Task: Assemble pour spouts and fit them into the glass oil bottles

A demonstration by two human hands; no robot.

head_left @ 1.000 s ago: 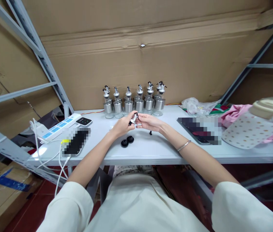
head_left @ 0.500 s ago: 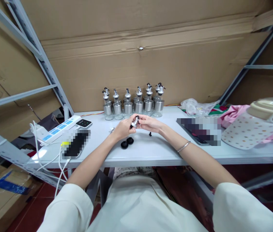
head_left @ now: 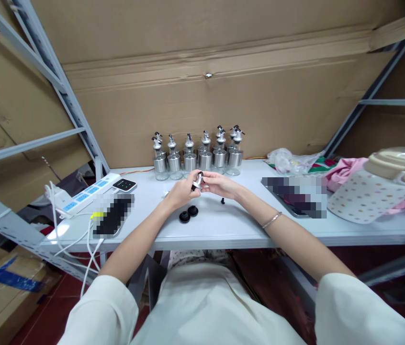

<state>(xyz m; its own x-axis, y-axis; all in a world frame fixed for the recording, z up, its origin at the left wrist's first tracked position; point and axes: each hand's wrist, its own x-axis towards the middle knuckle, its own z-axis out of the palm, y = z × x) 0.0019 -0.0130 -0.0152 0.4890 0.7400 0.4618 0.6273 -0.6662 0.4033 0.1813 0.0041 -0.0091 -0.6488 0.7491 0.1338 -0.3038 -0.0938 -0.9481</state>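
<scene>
Both hands meet above the middle of the white table. My left hand is closed around the body of a silver pour spout. From the other side, my right hand pinches the black tip of that same spout. Below my left hand, two black round stoppers lie side by side on the table. A small black part rests under my right hand. Behind the hands stand several glass oil bottles with steel bands, each topped with a silver and black spout. A small silver piece beside my left hand is mostly hidden.
To the left are a power strip, a small black-and-white device, a phone and white cables. At right lie a dark tablet-like object, a clear plastic bag, pink cloth and a dotted container. Cardboard stands behind.
The spout has turned slightly between my hands and shifted a little left. My right fingers have moved left along with it. The bottles and table parts stay in place.
</scene>
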